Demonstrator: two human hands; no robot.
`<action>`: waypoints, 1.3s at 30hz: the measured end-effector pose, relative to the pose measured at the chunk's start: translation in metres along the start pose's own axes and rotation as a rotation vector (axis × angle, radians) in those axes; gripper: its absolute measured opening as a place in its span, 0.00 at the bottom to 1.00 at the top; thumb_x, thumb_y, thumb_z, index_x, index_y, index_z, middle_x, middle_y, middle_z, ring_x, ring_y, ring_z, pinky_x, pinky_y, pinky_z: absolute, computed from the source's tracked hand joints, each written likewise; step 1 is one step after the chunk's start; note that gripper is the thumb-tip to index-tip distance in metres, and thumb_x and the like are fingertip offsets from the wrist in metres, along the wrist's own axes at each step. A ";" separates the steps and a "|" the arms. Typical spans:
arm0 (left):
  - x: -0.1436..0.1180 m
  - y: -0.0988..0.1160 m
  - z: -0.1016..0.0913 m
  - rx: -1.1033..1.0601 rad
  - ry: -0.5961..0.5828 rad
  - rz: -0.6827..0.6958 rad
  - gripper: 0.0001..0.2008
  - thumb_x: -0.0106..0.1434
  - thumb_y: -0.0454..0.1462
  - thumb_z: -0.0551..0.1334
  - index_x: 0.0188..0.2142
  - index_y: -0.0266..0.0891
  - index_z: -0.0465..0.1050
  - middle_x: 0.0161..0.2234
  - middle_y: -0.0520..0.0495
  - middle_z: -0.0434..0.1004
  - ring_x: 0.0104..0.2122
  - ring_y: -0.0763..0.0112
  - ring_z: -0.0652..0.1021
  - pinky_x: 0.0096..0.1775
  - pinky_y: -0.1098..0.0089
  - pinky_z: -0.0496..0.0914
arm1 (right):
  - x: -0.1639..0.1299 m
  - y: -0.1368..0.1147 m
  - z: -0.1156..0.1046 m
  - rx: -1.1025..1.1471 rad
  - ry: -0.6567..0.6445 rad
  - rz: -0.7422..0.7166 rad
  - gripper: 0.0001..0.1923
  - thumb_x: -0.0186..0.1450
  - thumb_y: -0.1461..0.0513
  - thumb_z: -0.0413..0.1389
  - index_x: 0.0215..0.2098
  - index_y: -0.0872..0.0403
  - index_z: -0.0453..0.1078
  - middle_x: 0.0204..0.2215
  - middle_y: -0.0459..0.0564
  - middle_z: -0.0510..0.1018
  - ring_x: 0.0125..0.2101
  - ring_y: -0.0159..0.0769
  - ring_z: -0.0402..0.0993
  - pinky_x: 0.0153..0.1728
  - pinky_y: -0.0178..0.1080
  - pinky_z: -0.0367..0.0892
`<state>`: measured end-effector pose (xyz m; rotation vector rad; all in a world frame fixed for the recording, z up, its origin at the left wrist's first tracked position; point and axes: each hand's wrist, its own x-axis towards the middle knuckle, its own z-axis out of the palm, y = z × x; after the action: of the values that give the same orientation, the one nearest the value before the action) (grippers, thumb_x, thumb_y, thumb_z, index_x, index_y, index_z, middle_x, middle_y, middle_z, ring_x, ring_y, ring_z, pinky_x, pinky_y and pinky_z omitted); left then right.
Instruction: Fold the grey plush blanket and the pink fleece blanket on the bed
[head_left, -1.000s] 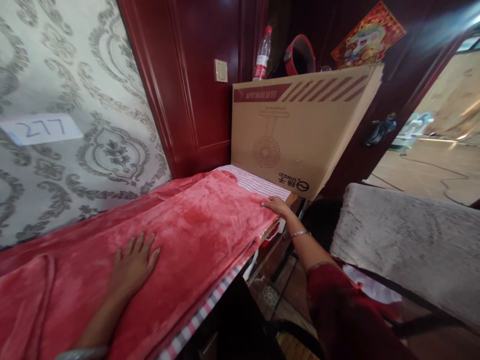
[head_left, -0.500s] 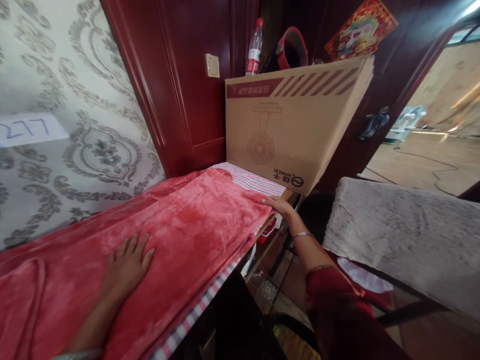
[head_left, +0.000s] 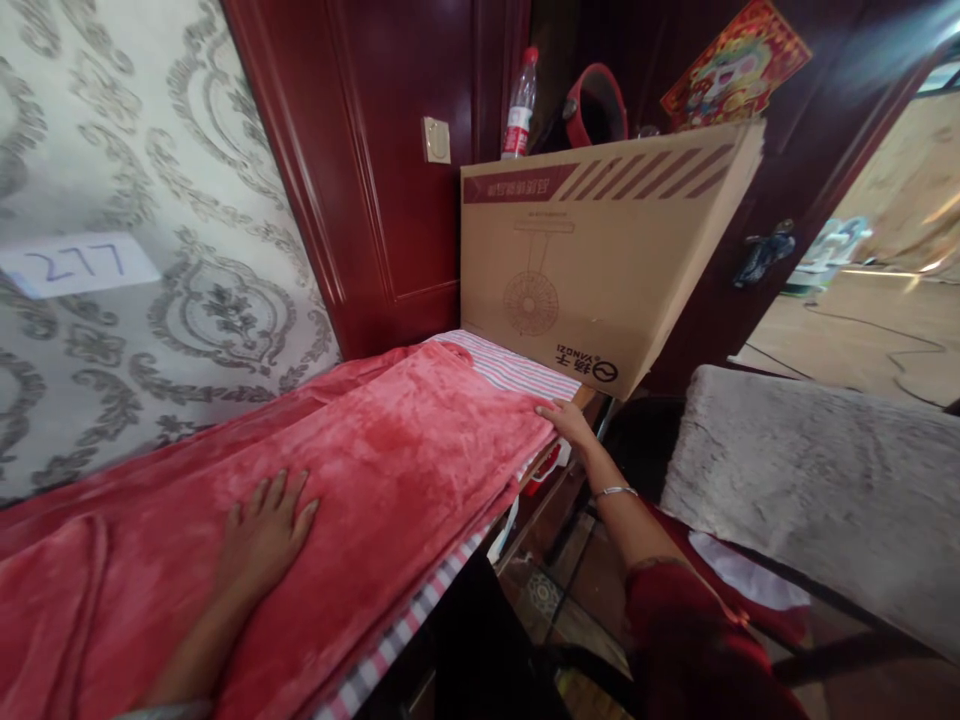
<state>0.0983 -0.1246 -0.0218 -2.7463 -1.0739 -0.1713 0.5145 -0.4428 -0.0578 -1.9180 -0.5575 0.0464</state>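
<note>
Flat and open, the left hand (head_left: 264, 535) presses the plush red blanket (head_left: 390, 450); the right hand (head_left: 566, 420) pinches its corner.

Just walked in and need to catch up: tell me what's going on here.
A person is spreading a red blanket over a surface covered by a striped sheet. The left hand lies flat, palm down, on the middle of the blanket. The right hand, with a bangle on its wrist, is at the blanket's far corner, close to a big cardboard box that stands at that end. A water bottle shows behind the box, and a grey cushion lies to the right.
</note>
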 end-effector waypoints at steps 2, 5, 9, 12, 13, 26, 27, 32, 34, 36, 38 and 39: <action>0.003 -0.004 0.002 -0.016 -0.019 -0.011 0.31 0.69 0.45 0.45 0.67 0.37 0.59 0.69 0.37 0.56 0.68 0.48 0.59 0.63 0.43 0.56 | -0.004 -0.004 -0.001 0.011 -0.015 -0.018 0.27 0.49 0.38 0.56 0.23 0.53 0.67 0.20 0.45 0.69 0.26 0.36 0.64 0.29 0.38 0.61; 0.018 -0.004 -0.004 -0.064 -0.030 -0.031 0.29 0.69 0.45 0.45 0.65 0.36 0.64 0.67 0.36 0.62 0.66 0.49 0.62 0.62 0.46 0.58 | -0.009 -0.006 0.002 0.020 -0.010 -0.042 0.27 0.49 0.38 0.57 0.23 0.53 0.68 0.21 0.46 0.71 0.28 0.38 0.66 0.32 0.40 0.62; 0.062 0.017 -0.026 -0.201 -0.004 0.131 0.27 0.70 0.43 0.43 0.55 0.30 0.72 0.57 0.33 0.73 0.58 0.55 0.72 0.61 0.59 0.63 | -0.010 -0.002 0.010 -0.018 0.060 -0.054 0.25 0.51 0.39 0.55 0.23 0.52 0.69 0.23 0.49 0.74 0.29 0.42 0.70 0.34 0.42 0.64; 0.109 0.050 -0.038 -0.264 0.010 0.165 0.22 0.70 0.41 0.46 0.52 0.32 0.73 0.55 0.34 0.75 0.55 0.58 0.74 0.60 0.62 0.63 | -0.009 0.005 0.014 -0.048 0.082 -0.044 0.27 0.51 0.38 0.53 0.24 0.52 0.70 0.25 0.51 0.77 0.31 0.46 0.73 0.36 0.44 0.67; 0.124 0.061 -0.038 -0.265 0.013 0.159 0.21 0.70 0.40 0.48 0.52 0.34 0.72 0.56 0.35 0.74 0.56 0.59 0.73 0.61 0.62 0.62 | -0.009 0.007 0.015 -0.049 0.081 -0.038 0.28 0.50 0.38 0.53 0.26 0.53 0.72 0.27 0.52 0.78 0.33 0.47 0.74 0.37 0.44 0.67; 0.252 0.136 -0.014 -0.266 -0.001 -0.073 0.20 0.71 0.41 0.50 0.47 0.33 0.77 0.50 0.31 0.79 0.53 0.52 0.77 0.55 0.57 0.67 | -0.008 0.019 0.011 0.095 0.033 0.063 0.30 0.50 0.39 0.58 0.32 0.56 0.77 0.32 0.55 0.81 0.37 0.50 0.77 0.38 0.41 0.71; 0.258 0.137 -0.013 -0.279 -0.002 -0.084 0.20 0.71 0.41 0.50 0.45 0.33 0.78 0.48 0.32 0.80 0.50 0.53 0.78 0.53 0.59 0.68 | -0.008 0.019 0.011 0.106 0.015 0.064 0.30 0.51 0.39 0.58 0.32 0.56 0.77 0.31 0.54 0.81 0.36 0.49 0.77 0.37 0.41 0.71; 0.275 0.137 -0.007 -0.346 0.066 -0.129 0.21 0.72 0.40 0.47 0.51 0.34 0.75 0.49 0.33 0.79 0.50 0.53 0.78 0.50 0.59 0.69 | -0.011 0.021 0.014 0.137 0.046 0.087 0.29 0.50 0.39 0.59 0.33 0.55 0.78 0.32 0.53 0.82 0.37 0.49 0.77 0.39 0.41 0.71; 0.279 0.134 -0.003 -0.370 0.074 -0.128 0.22 0.72 0.40 0.46 0.51 0.33 0.75 0.49 0.33 0.79 0.49 0.52 0.78 0.49 0.58 0.69 | -0.013 0.020 0.015 0.141 0.110 0.109 0.29 0.49 0.39 0.60 0.33 0.55 0.78 0.34 0.53 0.82 0.39 0.51 0.78 0.41 0.42 0.72; 0.282 0.132 0.001 -0.391 0.055 -0.112 0.21 0.71 0.41 0.48 0.49 0.33 0.76 0.47 0.33 0.80 0.49 0.51 0.79 0.49 0.59 0.69 | -0.015 0.020 0.015 0.147 0.123 0.105 0.28 0.49 0.40 0.60 0.33 0.54 0.78 0.34 0.53 0.82 0.38 0.51 0.78 0.40 0.41 0.72; 0.287 0.133 0.004 -0.409 0.042 -0.097 0.21 0.71 0.41 0.48 0.46 0.34 0.78 0.46 0.35 0.81 0.49 0.52 0.79 0.48 0.61 0.69 | -0.016 0.018 0.015 0.161 0.083 0.079 0.25 0.52 0.41 0.59 0.31 0.53 0.78 0.32 0.53 0.82 0.36 0.49 0.78 0.38 0.40 0.72; 0.290 0.135 0.004 -0.418 0.042 -0.092 0.22 0.71 0.42 0.47 0.46 0.35 0.78 0.46 0.35 0.81 0.49 0.53 0.78 0.48 0.61 0.69 | -0.016 0.017 0.014 0.166 0.066 0.069 0.25 0.52 0.41 0.59 0.31 0.53 0.77 0.31 0.53 0.82 0.35 0.49 0.78 0.37 0.40 0.72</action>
<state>0.4023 -0.0294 0.0074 -3.0334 -1.2795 -0.5195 0.5022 -0.4428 -0.0823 -1.7697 -0.4301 0.0712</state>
